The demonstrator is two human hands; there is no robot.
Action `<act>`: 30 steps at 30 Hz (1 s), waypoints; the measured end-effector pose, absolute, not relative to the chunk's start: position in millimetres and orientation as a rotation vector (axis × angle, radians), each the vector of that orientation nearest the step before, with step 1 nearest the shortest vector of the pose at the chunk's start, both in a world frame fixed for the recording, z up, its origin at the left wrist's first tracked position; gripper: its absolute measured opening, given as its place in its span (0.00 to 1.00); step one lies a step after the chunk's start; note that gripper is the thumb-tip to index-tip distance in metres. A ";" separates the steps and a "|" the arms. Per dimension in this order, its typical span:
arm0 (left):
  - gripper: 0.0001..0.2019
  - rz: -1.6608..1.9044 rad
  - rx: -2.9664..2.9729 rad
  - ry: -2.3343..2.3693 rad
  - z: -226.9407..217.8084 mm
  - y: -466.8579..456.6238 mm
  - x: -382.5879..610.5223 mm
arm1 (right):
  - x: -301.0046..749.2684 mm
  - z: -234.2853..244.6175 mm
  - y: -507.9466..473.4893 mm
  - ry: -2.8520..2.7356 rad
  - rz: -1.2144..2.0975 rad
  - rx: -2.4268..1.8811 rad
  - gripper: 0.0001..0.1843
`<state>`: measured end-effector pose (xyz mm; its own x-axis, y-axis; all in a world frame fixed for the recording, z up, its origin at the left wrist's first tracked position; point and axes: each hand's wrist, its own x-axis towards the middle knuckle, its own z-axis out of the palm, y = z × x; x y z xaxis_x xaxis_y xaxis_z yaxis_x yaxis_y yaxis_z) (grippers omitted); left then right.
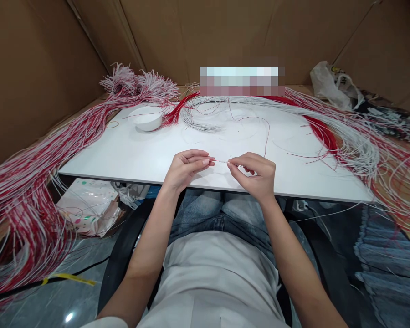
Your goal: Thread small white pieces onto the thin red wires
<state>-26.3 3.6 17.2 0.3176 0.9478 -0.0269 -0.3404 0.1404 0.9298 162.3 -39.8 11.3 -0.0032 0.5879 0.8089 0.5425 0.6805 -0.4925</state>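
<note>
Above the near part of the white table (177, 141), my two hands face each other with a thin red-and-white wire (221, 161) stretched between them. My left hand (189, 168) pinches its red end between thumb and fingers. On the other side, my right hand (256, 172) pinches the whitish, twisted-looking part between thumb and forefinger, the other fingers curled in. A loose red wire (268, 130) curves over the table behind my right hand. The exact fingertip contact is too small to make out.
A white bowl (148, 119) stands at the back left. Long bundles of red and white wires (68, 132) hang over the left edge; a red bundle (323, 134) and white wires (355, 141) lie at right. Cardboard walls (205, 41) surround the table. A plastic bag (331, 84) sits back right.
</note>
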 end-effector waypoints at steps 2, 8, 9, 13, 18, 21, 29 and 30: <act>0.13 1.075 1.012 0.753 16.6 4.0 -26.6 | 162.3 11.4 -39.8 -1.653 0.042 -0.926 0.05; 0.13 1.071 1.011 0.741 16.9 4.4 -26.6 | 162.3 12.0 -39.5 -1.656 0.036 -0.909 0.05; 0.13 1.070 1.010 0.743 17.2 4.4 -26.6 | 162.3 12.0 -39.6 -1.658 0.037 -0.910 0.05; 0.14 1.067 1.006 0.759 17.3 4.7 -26.7 | 162.0 12.1 -39.5 -1.663 0.032 -0.904 0.05; 0.15 1.062 1.007 0.739 16.0 5.2 -27.3 | 161.9 12.1 -39.2 -1.672 0.025 -0.893 0.05; 0.14 1.062 1.009 0.733 16.2 5.0 -27.4 | 161.9 12.0 -39.4 -1.678 0.030 -0.885 0.05; 0.15 1.074 1.012 0.745 16.9 4.8 -27.1 | 161.4 11.8 -40.0 -1.687 0.038 -0.867 0.05; 0.15 1.074 1.014 0.745 16.7 5.0 -27.1 | 161.4 11.7 -39.9 -1.687 0.038 -0.867 0.05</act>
<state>-27.1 5.0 16.7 0.3236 0.9460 -0.0176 -0.3484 0.1364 0.9274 161.4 -39.9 11.7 -0.0452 0.5558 0.8301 0.5176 0.7238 -0.4564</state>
